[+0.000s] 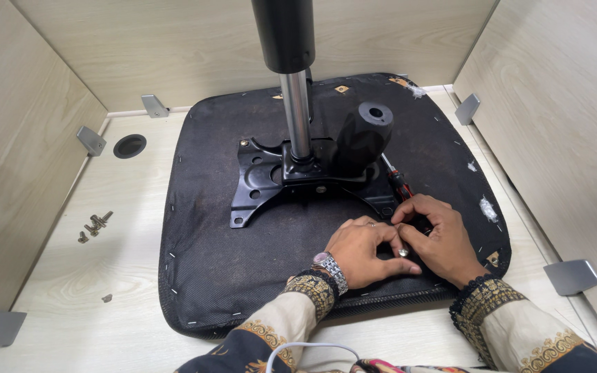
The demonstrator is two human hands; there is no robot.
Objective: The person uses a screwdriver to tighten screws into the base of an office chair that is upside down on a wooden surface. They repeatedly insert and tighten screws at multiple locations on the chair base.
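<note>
We pinch a small bolt (pixel 403 252) between left hand (pixel 364 250) and right hand (pixel 437 238), at four o'clock of the black mounting plate (pixel 260 183); we should seat it straight before reaching for the screwdriver (pixel 399 183).

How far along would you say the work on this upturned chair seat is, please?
The black metal plate with its post already sits on the seat underside. Both hands, left hand and right hand, meet at the plate's near right corner, the right one on a screwdriver and a small silver fastener between the fingers. Loose bolts lie on the table, so more corners probably remain.
</note>
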